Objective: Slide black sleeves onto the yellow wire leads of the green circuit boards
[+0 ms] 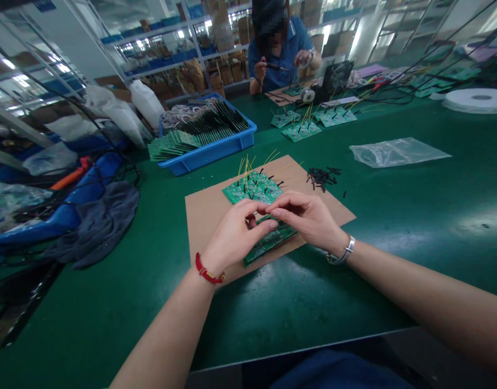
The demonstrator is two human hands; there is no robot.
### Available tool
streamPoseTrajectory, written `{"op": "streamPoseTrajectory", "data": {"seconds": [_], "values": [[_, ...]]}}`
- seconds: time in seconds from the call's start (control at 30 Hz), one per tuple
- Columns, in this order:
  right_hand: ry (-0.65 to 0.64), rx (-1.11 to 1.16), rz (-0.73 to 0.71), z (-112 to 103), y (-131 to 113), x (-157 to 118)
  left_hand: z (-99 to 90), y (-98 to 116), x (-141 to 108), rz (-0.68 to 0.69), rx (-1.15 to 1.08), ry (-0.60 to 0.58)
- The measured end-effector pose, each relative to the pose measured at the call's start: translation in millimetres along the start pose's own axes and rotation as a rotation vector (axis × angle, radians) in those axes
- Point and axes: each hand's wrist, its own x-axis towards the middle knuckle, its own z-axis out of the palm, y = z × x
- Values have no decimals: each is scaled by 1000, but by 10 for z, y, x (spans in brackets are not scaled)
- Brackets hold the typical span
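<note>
My left hand and my right hand meet above a brown cardboard sheet, their fingertips close together and curled. Under them lies a dark green circuit board strip, partly hidden by my fingers. Just beyond my fingertips sit green circuit boards with yellow wires sticking up. Whatever my fingers pinch is too small or too hidden to tell. A small pile of short black tubes lies on the sheet's far right corner.
A blue plastic crate packed with stacked boards stands beyond the sheet on the green-matted bench. To the right lie a clear plastic bag and a white tape roll. A co-worker in a blue shirt works across the bench.
</note>
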Motion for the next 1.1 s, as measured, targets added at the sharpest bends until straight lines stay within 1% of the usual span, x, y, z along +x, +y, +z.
{"op": "streamPoseTrajectory", "data": {"seconds": [0.07,0.1,0.23,0.33,0.43,0.53,0.6,0.67,0.73,0.77,0.83,0.87,0.9,0.93,0.97,1.0,1.03,1.1], "values": [[20,-62,-62,10,-11,7,-49,-20,2,35,73,13],[33,-84,-84,15,-12,9,-73,-35,2,47,103,-5],[58,-116,-96,43,-3,16,-145,-93,-8,44,261,-140],[60,-128,-100,36,-22,34,-160,-84,-11,52,271,-126],[2,-164,-73,-79,-54,76,-186,-41,-15,72,231,-135],[-56,-322,-62,-306,-25,117,-272,-27,-29,10,259,-146],[-129,-517,-113,-459,44,126,-346,-40,-38,-42,266,-126],[-235,-682,-150,-565,130,120,-402,-45,-42,-74,259,-93],[-310,-780,-151,-610,205,107,-423,-14,-48,-70,255,-8],[-326,-812,-144,-614,232,103,-418,20,-56,-55,261,77],[-331,-851,-135,-602,264,98,-377,118,-94,5,290,329],[-329,-860,-133,-592,272,98,-339,175,-123,59,310,470],[-326,-865,-134,-584,276,99,-290,230,-159,130,329,587],[-324,-867,-137,-578,279,100,-227,279,-199,215,342,661],[-326,-867,-141,-573,280,101,-150,317,-239,313,346,678],[-328,-866,-145,-569,281,100,-60,342,-277,409,346,633],[-331,-864,-148,-566,281,99,43,353,-308,492,346,546],[-335,-861,-152,-557,280,95,269,338,-344,603,360,306]]}}
